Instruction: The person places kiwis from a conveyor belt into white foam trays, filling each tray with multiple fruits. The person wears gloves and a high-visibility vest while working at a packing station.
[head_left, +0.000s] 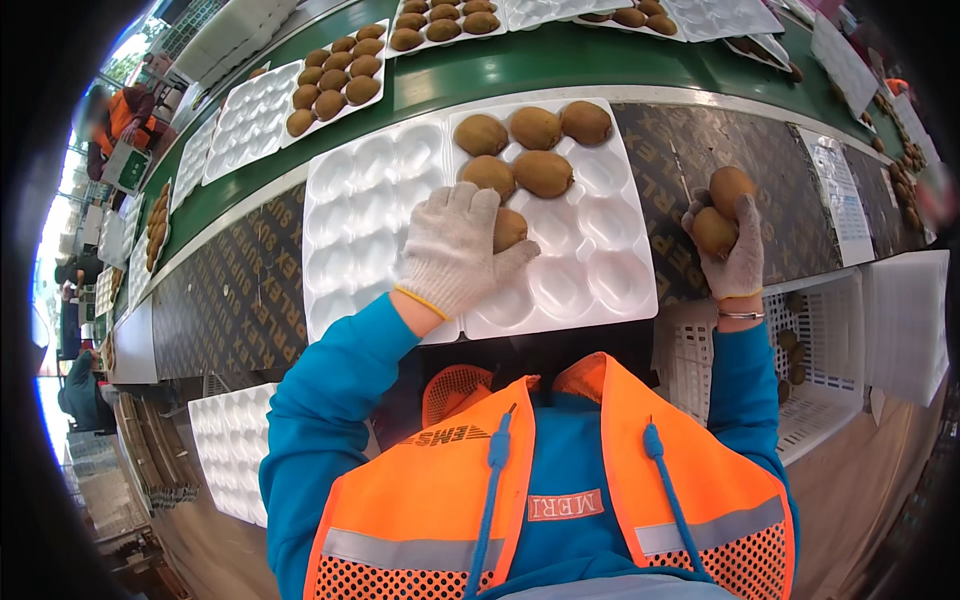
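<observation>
My left hand (457, 244), in a pale knit glove, lies over the left part of a white moulded fruit tray (559, 300). Between its thumb and forefinger sits a kiwifruit (510, 229), partly hidden by the glove. Several more kiwifruit (541, 174) fill the tray's upper cells. To the right of the tray, my gloved right hand (739, 259) is raised over the dark printed board (652, 202). It grips two kiwifruit, an upper one (733, 191) and a lower one (714, 231). A second white tray (375, 217), with bare cells, adjoins on the left, partly under my left wrist.
Beyond the board runs a green conveyor belt (480, 79) carrying trays, among them a filled kiwifruit tray (335, 79). A white plastic crate (821, 360) with some kiwifruit stands low at right, beside stacked white sheets (906, 322). People work at far left, one in an orange vest (120, 116).
</observation>
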